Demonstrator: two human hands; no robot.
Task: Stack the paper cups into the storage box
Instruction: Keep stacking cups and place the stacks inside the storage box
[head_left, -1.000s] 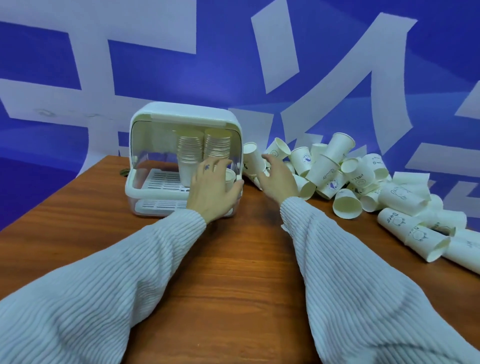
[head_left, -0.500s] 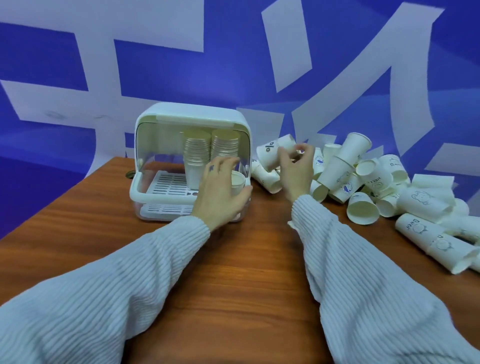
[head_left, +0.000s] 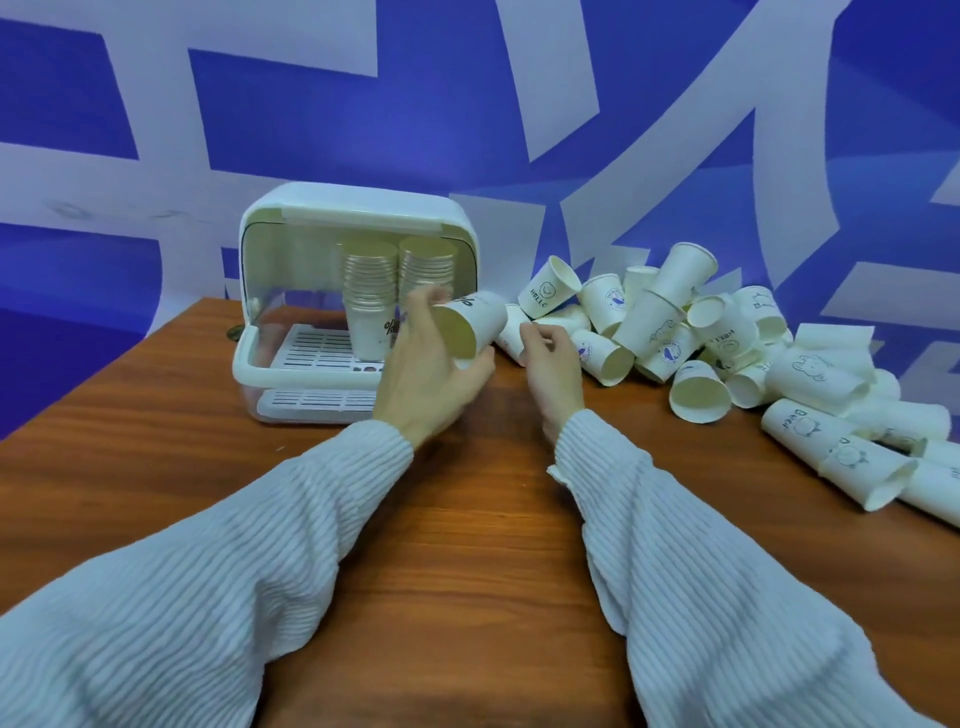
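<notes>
White cup (head_left: 470, 330) in L hand (head_left: 431, 371) fingers, fronting box (head_left: 291, 291); R hand (head_left: 553, 369) loosely curled, empty.

Storage box (head_left: 358, 208) at the back left of the desk (head_left: 457, 519), two cup stacks (head_left: 395, 280) side by side inside on its rack. To its right, a heap of loose paper cups (head_left: 696, 332) spreading toward the right edge.

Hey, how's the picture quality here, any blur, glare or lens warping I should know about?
Head view: wide-angle lens bends the wall pattern and table edges; left hand and its paper cup are slightly motion-blurred; soft even light, faint sheen on the table, no harsh glare; loose cups stay readable.
</notes>
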